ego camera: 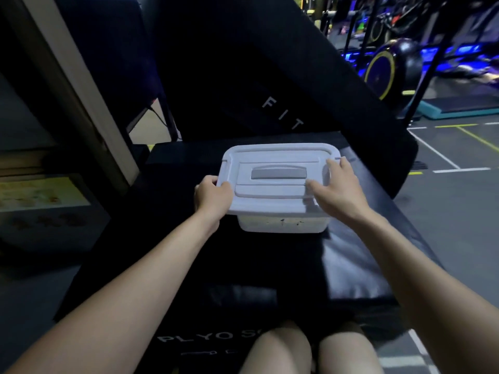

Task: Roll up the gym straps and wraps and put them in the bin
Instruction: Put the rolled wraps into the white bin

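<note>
Left hand (213,197): fingers curled over the lid's left edge, gripping it.
Right hand (339,188): fingers spread and fairly straight, resting flat on the lid's right side.
Bin (280,225): white plastic, stood on a black padded plyo box (351,265), lid (272,179) in place.
Lid handle (278,173): grey, lay flat at centre.
Straps: none visible.

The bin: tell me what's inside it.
The lid covers the bin, so its contents are hidden; only faint dark specks show through the front wall. The left hand grips the lid's edge and the right hand rests on top.
</note>
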